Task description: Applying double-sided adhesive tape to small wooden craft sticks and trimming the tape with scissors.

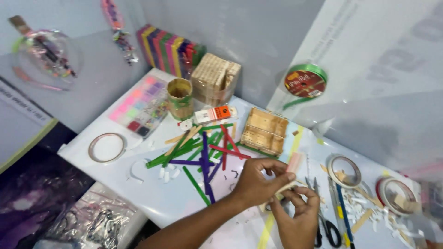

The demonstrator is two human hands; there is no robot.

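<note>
Wooden craft stick [287, 186], pale and unpainted, is pinched between the fingertips of the left hand [256, 182] and the right hand [297, 216] just above the white table [152, 193]. Coloured sticks [203, 157] are scattered just beyond the left hand. Black-handled scissors [325, 221] are lying beside the right hand, near a tape roll [344, 170].
</note>
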